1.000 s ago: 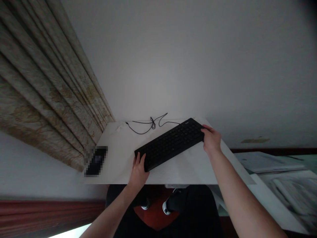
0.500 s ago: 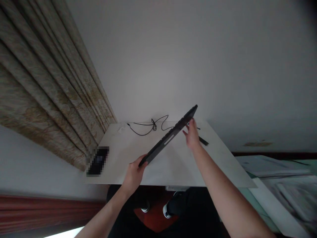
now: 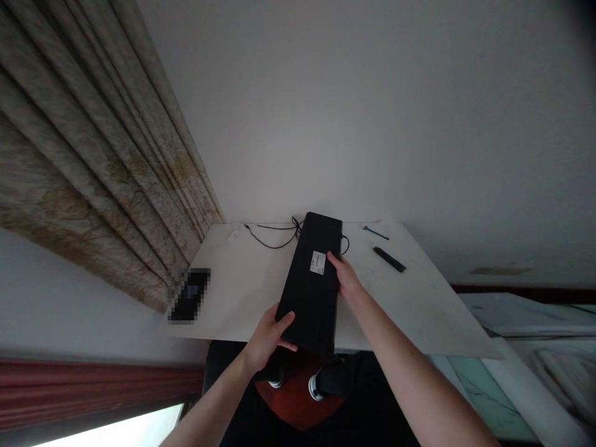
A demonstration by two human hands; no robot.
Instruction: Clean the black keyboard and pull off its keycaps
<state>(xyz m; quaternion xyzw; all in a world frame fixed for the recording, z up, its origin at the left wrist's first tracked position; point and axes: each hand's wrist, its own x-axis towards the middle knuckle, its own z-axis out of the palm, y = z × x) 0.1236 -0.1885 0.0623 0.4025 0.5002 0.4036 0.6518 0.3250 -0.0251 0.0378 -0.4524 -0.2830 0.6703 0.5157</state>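
Black keyboard (image 3: 307,298), one, in two hands (image 3: 269,331) (image 3: 346,277)

keyboard (image 3: 308,304) keys hidden, label (image 3: 318,262) print illegible

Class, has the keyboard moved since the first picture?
Yes: the keyboard has flipped and swung nearer, one end now past the front edge of the table.

In the single head view, the worktop (image 3: 237,279) is seen from close above, forward and down, toward the wall (image 3: 326,124).
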